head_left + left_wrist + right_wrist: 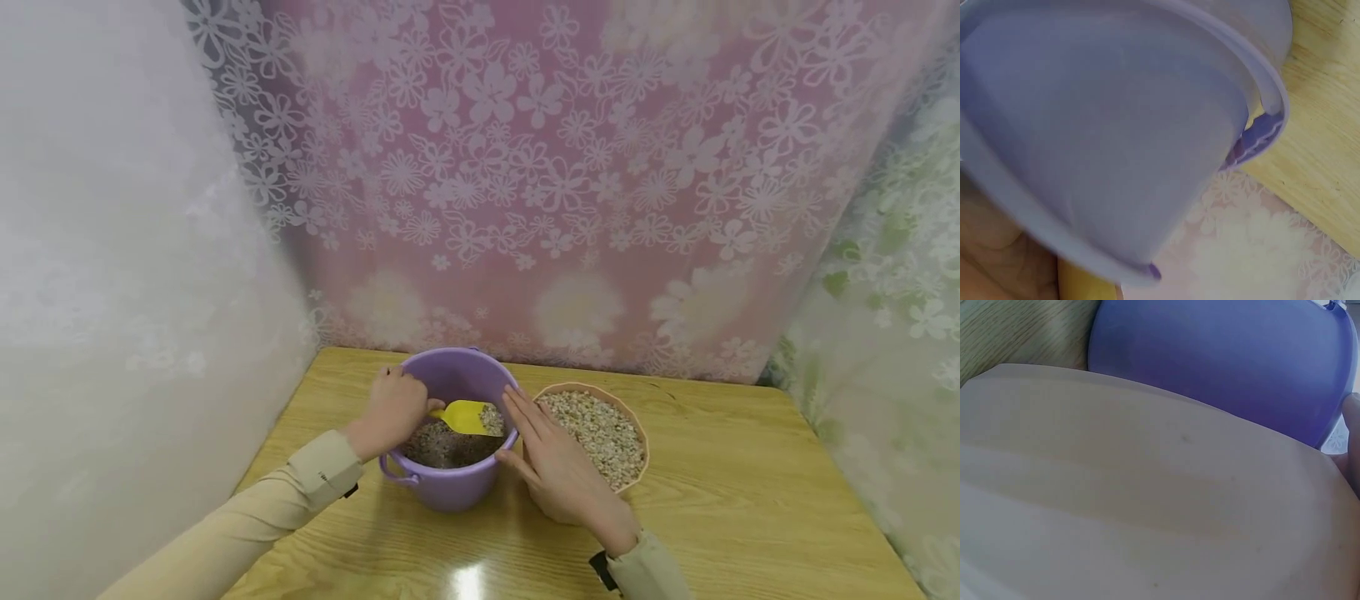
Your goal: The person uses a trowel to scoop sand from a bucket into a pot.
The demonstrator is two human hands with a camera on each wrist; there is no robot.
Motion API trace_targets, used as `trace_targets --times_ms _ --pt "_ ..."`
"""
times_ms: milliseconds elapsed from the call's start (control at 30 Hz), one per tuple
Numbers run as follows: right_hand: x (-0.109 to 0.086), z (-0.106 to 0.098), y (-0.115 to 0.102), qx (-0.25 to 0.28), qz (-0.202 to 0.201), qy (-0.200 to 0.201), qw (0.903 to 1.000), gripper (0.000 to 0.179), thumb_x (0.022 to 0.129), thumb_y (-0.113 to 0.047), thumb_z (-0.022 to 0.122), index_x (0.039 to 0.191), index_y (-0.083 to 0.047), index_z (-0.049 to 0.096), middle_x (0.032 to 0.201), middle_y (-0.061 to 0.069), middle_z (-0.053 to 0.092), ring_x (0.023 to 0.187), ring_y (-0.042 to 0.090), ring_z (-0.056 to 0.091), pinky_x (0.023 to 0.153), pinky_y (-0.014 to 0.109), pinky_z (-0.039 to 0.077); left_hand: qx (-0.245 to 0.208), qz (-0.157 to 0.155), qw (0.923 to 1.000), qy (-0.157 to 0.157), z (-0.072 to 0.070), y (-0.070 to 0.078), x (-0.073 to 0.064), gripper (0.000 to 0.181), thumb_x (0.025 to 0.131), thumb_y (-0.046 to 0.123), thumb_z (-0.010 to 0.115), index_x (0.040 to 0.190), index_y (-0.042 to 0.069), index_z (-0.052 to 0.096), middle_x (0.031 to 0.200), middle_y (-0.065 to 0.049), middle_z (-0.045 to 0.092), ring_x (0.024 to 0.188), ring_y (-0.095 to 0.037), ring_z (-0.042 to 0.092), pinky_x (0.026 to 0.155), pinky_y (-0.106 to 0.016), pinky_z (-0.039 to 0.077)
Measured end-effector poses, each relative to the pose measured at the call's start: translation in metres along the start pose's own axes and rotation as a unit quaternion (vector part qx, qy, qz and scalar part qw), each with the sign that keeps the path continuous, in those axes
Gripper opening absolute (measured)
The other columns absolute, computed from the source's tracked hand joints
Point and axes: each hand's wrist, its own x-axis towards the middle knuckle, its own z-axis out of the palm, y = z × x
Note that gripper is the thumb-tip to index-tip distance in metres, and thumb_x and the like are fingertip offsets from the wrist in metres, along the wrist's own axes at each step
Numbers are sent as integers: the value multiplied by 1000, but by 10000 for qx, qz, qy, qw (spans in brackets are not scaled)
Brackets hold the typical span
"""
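In the head view my left hand (392, 410) grips the handle of a yellow scoop (459, 417) over the mouth of a purple bucket (459, 493). Pale gravel-like grains lie at the scoop's front end. Darker grains cover the inside of the bucket. My right hand (561, 473) lies with its fingers extended at the bucket's right rim, the fingertips touching it. Purple bucket wall (1104, 125) fills much of the left wrist view, with part of my left hand at the lower left. The bucket's side (1229, 362) shows too in the right wrist view.
Close to the bucket's right stands a peach-coloured bowl (645, 450) full of pale grains, partly behind my right hand. Both containers stand on a wooden table (735, 483). A pink flowered curtain (525, 208) hangs behind, with pale sheets at both sides.
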Motion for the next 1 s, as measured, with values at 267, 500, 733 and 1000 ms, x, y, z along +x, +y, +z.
trace_targets --times_ms 267,500,733,1000 --pt "0 0 -1 -27 55 -96 9999 70 109 -49 37 163 -10 15 169 7 14 154 27 18 121 51 20 -163 -155 9987 459 -15 -21 -17 62 96 54 61 52 16 39 55 1 42 58 -18 39 62 -31 25" --pt "3 -1 0 -167 -68 41 9998 66 109 -43 40 160 -6 22 167 13 22 153 29 24 120 52 21 -177 -86 9973 701 -27 -34 -31 65 97 51 61 51 16 32 51 3 27 54 -15 27 60 -28 15" --pt "4 -4 4 -340 -210 80 9992 67 108 -44 43 158 -2 27 164 16 26 151 32 28 119 56 22 -183 90 9913 1298 -36 -40 -34 68 95 50 65 49 18 26 51 6 14 52 -13 15 56 -27 12" --pt "-14 -21 25 -311 94 492 9983 69 105 -38 54 157 0 29 162 19 31 148 38 31 117 61 22 -472 245 9898 1324 -52 -36 -27 67 97 48 64 49 18 29 52 5 15 54 -15 17 59 -29 15"
